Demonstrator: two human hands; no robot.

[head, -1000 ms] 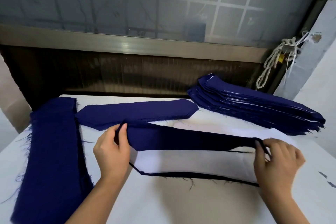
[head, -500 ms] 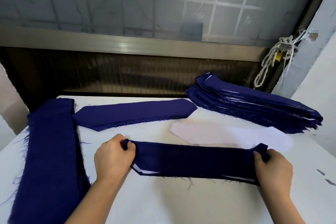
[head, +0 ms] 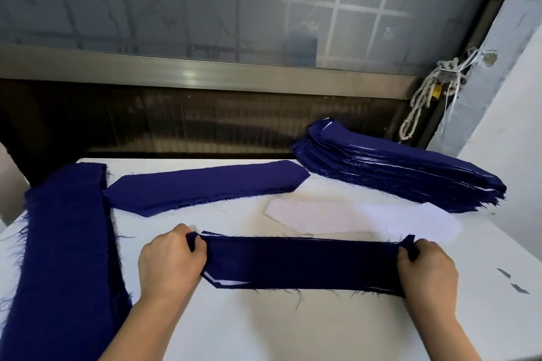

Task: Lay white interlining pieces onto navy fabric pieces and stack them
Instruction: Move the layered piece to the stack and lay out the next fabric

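A long navy fabric piece [head: 302, 265] lies across the table in front of me, with a sliver of white interlining [head: 231, 282] showing under its lower left corner. My left hand [head: 171, 265] grips its left end, fingers curled over the edge. My right hand [head: 426, 268] pinches its right end. Just beyond lies a pile of white interlining pieces [head: 352, 218], flat on the table. A tall stack of navy pieces with white layers between them [head: 396, 170] sits at the back right.
A single pointed navy piece [head: 205, 186] lies at the back centre. A thick pile of frayed navy fabric [head: 64, 258] runs down the left side of the white table [head: 293, 328]. A window sill and a knotted rope [head: 425, 97] stand behind.
The navy piece was held lifted over the white interlining; both hands have brought it down toward me and it now lies flat, covering the white piece almost fully.
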